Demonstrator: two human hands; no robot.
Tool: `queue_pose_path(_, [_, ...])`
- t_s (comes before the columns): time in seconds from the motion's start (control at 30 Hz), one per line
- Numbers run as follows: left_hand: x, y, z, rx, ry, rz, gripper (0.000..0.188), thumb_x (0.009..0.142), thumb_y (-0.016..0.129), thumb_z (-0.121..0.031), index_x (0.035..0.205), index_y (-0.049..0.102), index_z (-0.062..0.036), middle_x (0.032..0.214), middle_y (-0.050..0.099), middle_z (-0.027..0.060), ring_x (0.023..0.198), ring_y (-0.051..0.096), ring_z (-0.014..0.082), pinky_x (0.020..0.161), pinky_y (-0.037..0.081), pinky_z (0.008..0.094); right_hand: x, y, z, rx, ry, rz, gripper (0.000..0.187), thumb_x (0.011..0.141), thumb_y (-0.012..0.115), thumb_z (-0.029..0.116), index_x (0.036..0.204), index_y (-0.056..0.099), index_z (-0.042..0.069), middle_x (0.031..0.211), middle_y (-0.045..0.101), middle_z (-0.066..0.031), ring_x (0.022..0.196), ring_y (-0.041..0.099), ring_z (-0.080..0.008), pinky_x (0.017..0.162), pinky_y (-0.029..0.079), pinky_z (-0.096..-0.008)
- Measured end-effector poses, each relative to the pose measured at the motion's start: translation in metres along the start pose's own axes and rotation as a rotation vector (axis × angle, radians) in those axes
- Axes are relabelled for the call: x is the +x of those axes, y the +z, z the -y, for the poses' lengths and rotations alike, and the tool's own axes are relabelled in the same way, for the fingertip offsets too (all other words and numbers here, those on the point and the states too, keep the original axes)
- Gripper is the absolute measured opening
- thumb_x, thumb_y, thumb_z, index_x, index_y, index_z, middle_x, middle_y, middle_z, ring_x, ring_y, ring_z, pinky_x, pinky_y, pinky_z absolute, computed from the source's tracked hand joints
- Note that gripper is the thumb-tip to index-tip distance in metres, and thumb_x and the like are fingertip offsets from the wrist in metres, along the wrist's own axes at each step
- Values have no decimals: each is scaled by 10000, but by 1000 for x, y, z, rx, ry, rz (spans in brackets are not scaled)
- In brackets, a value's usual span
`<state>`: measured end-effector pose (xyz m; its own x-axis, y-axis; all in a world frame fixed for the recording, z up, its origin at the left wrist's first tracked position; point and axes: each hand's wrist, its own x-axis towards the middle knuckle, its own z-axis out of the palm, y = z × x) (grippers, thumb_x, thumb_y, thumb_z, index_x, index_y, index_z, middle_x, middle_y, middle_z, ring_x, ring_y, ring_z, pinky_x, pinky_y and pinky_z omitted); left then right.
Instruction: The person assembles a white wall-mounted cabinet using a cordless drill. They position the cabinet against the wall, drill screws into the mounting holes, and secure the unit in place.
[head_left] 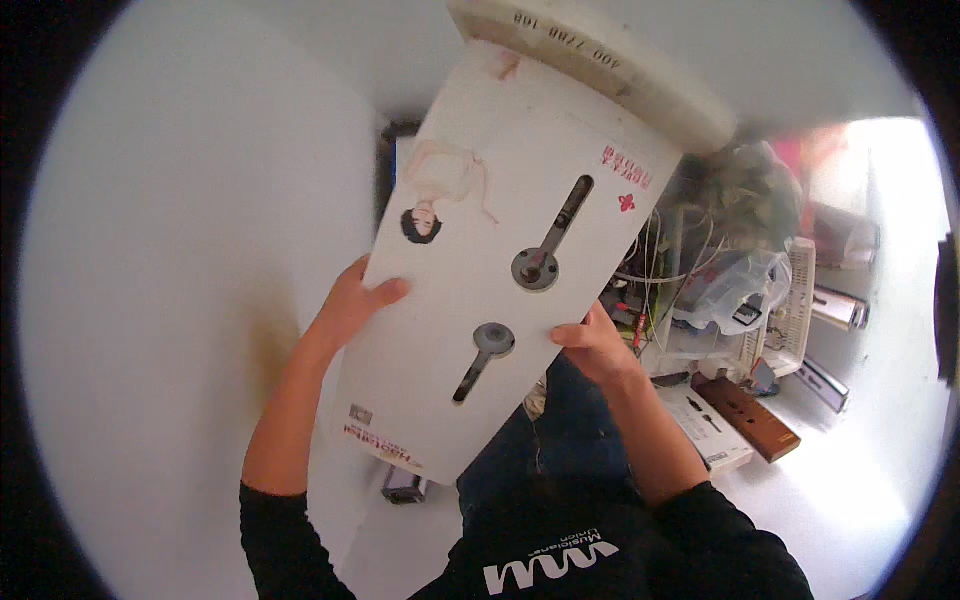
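Both my hands hold a large, flat white box [430, 310], tilted in front of me. Its face bears a printed figure, red lettering and two long grey shapes with round ends, like door handles. At its left edge is my left hand [352, 302], thumb on the face and fingers hidden behind. My right hand [598, 345] grips the opposite edge in the same way, thumb on top. The box's far end meets a thick cream-coloured bar [620, 75]; whether the two are joined I cannot tell.
To the right, a white plastic basket [800, 300] stands by clear plastic bags [725, 295] and tangled cables. Closer to me lie a brown box [750, 418] and a smaller white box [705, 425]. A plain pale wall [170, 270] rises on the left.
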<state>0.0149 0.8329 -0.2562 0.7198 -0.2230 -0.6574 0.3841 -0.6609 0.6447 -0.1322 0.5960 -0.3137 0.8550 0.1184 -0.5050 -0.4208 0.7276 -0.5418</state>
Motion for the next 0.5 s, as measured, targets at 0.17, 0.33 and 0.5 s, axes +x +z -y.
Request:
queue_pose_path(0.17, [-75, 3, -104, -60, 368, -79, 446, 631, 770, -262, 857, 491, 3, 843, 533, 59, 794, 513, 142, 701, 432, 265, -1, 2, 41, 465, -242, 112, 660, 786, 603, 416, 1268, 367, 31, 1257, 442, -111, 1164, 417, -255, 980, 315, -425])
queue_pose_path(0.33, [-108, 15, -161, 508, 763, -433, 480, 545, 819, -276, 709, 426, -56, 644, 380, 1, 586, 372, 100, 542, 368, 260, -5, 47, 77, 507, -353, -21, 555, 902, 391, 463, 1322, 313, 110, 1340, 361, -89, 1243, 324, -261, 1018, 254, -456])
queue_pose_path(0.5, [-116, 24, -197, 202, 505, -317, 376, 599, 771, -274, 690, 500, -30, 640, 474, 17, 570, 418, 106, 534, 360, 247, 9, 37, 93, 399, -349, -53, 572, 837, 542, 435, 1255, 400, 72, 1262, 448, -104, 1164, 416, -258, 974, 330, -425])
